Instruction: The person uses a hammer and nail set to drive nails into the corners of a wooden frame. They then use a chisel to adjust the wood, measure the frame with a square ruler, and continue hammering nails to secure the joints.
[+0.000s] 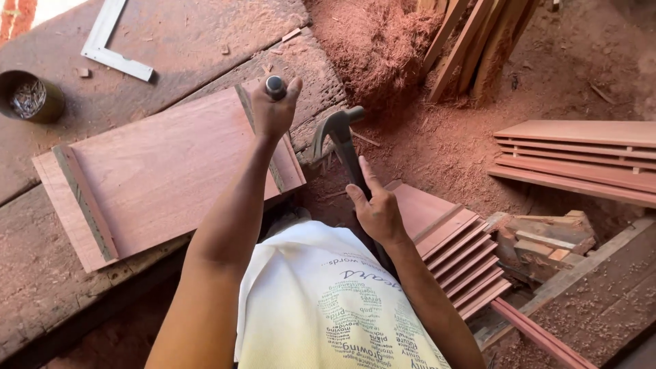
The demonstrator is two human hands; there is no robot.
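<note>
L hand (273,113): closing tight round a short dark metal punch w/ rounded top (275,87), holding it upright over the far edge of the panel; thumb tip sticking up beside the punch head.
R hand (376,213): gripping the handle of a dark steel claw hammer (339,131), index finger lying straight along the handle; hammer head pointing away from the body, claw curving left, hanging over the dusty floor just beside the tabletop edge.
Punch: sitting in the L fist, only the top showing; can't tell if its tip is touching the wood.
Panel: flat reddish-brown wooden panel w/ a grey-green strip at each end (164,171), lying on the worn grey plank tabletop (82,109), its right end under the L hand.
Tabletop, far left: round dark tin holding small nails (27,97), well apart from the hands; pale metal L-shaped square (109,48) lying near the top edge.
Floor: heap of red sawdust (379,41) beyond the hammer, wooden strips (471,41) leaning up next to it.
Right side: reddish slatted louvre frame (581,160) lying flat; a second slatted piece (458,256) sitting just beside the R forearm; pale offcut blocks (547,242) btwn them.
Body: white printed shirt (321,301) showing at bottom centre.
</note>
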